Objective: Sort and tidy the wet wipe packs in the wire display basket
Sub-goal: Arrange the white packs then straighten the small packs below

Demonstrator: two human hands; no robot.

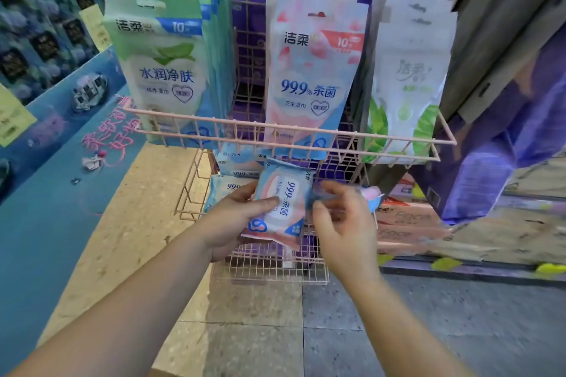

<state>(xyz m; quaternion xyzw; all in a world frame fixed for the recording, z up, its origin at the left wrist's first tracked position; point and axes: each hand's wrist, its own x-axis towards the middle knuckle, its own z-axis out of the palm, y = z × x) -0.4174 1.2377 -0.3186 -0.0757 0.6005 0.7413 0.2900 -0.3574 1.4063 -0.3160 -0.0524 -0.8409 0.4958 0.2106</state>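
Observation:
My left hand [235, 217] grips a pink and blue wet wipe pack [283, 205], turned sideways, above the lower pink wire basket [269, 269]. My right hand [343, 220] touches that pack's right edge with its fingertips; a blurred pink and blue piece [372, 196] shows just behind its fingers, and I cannot tell if the hand holds it. Two similar packs [235, 176] lie in the lower basket behind my left hand. The upper wire basket [288, 130] holds upright rows: green aloe packs [165, 70], pink packs [312, 70], white leaf-print packs [407, 82].
A blue display platform [61, 193] runs along the left. Purple cartons [490, 162] lean at the right, with orange boxes [407, 223] on the floor beneath. A tiled floor [306, 330] lies below the baskets.

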